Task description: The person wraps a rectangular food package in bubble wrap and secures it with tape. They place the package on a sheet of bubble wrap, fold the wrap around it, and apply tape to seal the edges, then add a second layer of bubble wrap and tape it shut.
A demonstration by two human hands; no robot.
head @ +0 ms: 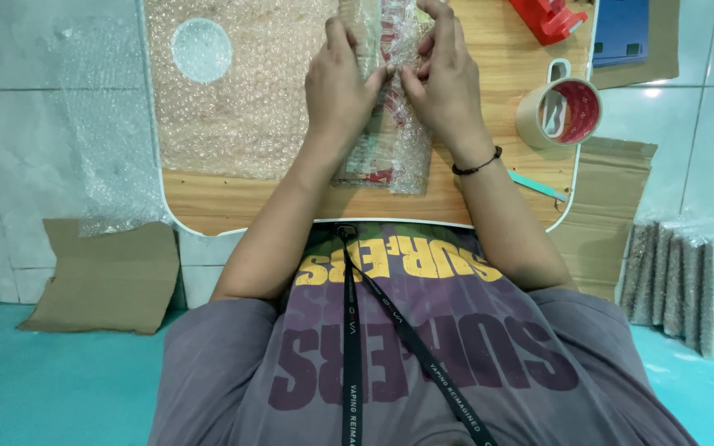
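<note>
Left hand (339, 87) and right hand (446, 83) both pinch the clear bubble-wrapped flat package (390, 140), lying mid wooden tabletop (208, 198). Beige roll of packing tape (557, 113) stands near, right of the right hand.

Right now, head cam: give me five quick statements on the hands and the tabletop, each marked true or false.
1. Both hands are on the bubble-wrapped package. True: left hand and right hand press it from either side.
2. The roll of tape lies left of the package. False: it lies to the right, near the table's edge.
3. A black band is on the right wrist. True.
4. The sheet of bubble wrap is folded up on the floor. False: it lies spread flat on the wooden table, left of the package.
5. The red tape dispenser is in the right hand. False: it lies untouched at the table's far right.
</note>
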